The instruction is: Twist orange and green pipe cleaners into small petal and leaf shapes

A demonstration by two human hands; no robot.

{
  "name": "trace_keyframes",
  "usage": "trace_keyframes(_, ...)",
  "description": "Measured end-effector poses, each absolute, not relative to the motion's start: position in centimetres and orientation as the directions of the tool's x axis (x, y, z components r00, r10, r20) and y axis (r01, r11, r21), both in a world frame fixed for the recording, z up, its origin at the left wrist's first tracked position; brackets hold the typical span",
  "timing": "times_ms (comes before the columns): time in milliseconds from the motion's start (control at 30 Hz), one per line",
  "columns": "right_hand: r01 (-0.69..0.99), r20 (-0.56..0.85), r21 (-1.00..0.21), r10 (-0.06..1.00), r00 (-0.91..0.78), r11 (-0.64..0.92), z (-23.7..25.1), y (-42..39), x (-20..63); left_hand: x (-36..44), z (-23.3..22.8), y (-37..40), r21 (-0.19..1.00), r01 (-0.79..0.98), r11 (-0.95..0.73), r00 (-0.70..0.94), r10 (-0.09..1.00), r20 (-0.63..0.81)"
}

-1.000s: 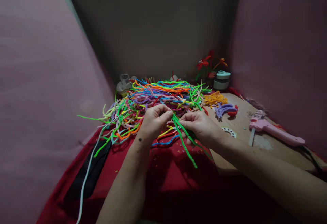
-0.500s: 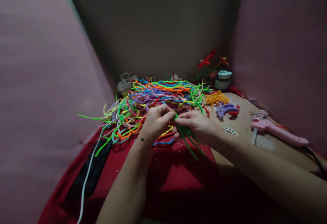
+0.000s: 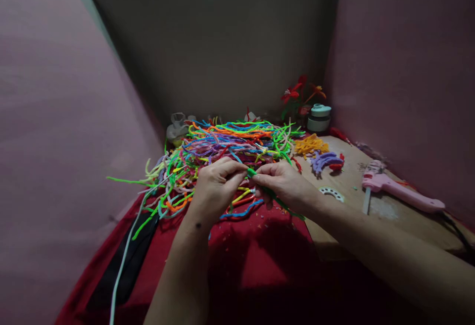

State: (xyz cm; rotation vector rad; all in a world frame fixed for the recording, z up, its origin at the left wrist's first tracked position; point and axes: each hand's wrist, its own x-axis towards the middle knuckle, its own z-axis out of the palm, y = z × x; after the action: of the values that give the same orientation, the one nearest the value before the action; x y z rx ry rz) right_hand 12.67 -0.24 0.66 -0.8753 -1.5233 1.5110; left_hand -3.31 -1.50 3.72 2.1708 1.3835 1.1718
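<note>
Green pipe cleaners [image 3: 274,197] run between my two hands, and their loose ends trail down to the right below my right hand. With thumb and forefinger, my left hand [image 3: 218,184] pinches the upper tip of the green piece. Just to its right, my right hand [image 3: 280,181] is closed round the same green stems, its fingers partly hiding them. Behind both hands lies a big heap of many-coloured pipe cleaners [image 3: 230,139].
A pink hot glue gun [image 3: 404,192] rests on a wooden board [image 3: 356,166] at right, near orange pieces [image 3: 310,144], purple pieces [image 3: 324,161] and a white holed disc [image 3: 331,194]. A white cable [image 3: 124,263] crosses a black flat object [image 3: 128,265] at left. Behind stand red flowers [image 3: 293,92] and a jar [image 3: 319,117].
The green stems have swung from hanging downward to slanting more to the right. My left hand has turned slightly, and the whole view has shifted a little.
</note>
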Motion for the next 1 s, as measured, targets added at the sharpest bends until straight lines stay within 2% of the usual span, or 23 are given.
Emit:
trace_keyframes(67, -0.051, 0.092, -0.996, 0.883, -0.46, 0.077, 1.4, -0.8, 12.7, -3.7, 4.2, -1.9, 0.831, 0.421, -0.364, 0.169, 0.931, 0.323)
trace_keyframes(133, -0.046, 0.138, -0.99, 0.864, -0.485, 0.132, 2.3, -1.3, 12.7, -4.1, 4.5, -2.0, 0.959, 0.2, -0.201, 0.189, 0.968, 0.164)
trace_keyframes(233, -0.051, 0.223, -0.972, 0.842, -0.491, 0.227, 3.1, -1.7, 12.7, -4.4, 4.4, -1.9, 0.998, -0.051, -0.048, 0.249, 0.967, 0.059)
trace_keyframes(367, -0.066, 0.225, -0.973, 0.834, -0.503, 0.223, 2.8, -1.6, 12.8, -3.9, 4.0, -1.7, 0.987, -0.154, -0.035, 0.262, 0.962, 0.075)
trace_keyframes(500, -0.101, 0.173, -0.985, 0.827, -0.535, 0.141, 2.4, -1.6, 12.8, -3.5, 3.7, -1.6, 0.982, -0.149, -0.113, 0.252, 0.956, 0.148)
trace_keyframes(600, -0.088, 0.165, -0.986, 0.849, -0.501, 0.14, 2.6, -1.6, 12.8, -3.6, 3.7, -1.6, 0.981, -0.103, -0.165, 0.243, 0.952, 0.185)
trace_keyframes(800, -0.039, 0.114, -0.993, 0.822, -0.558, 0.111, 2.5, -1.2, 13.1, -3.6, 3.9, -1.9, 0.981, 0.056, -0.187, 0.281, 0.945, 0.164)
trace_keyframes(900, -0.066, 0.049, -0.998, 0.796, -0.604, 0.011, 2.2, -1.1, 13.2, -3.2, 3.9, -2.0, 0.975, 0.125, -0.182, 0.255, 0.956, 0.145)
trace_keyframes(1000, -0.118, -0.007, -0.988, 0.785, -0.619, -0.101, 1.8, -0.9, 13.1, -2.8, 3.5, -2.0, 0.951, 0.23, -0.205, 0.149, 0.973, 0.174)
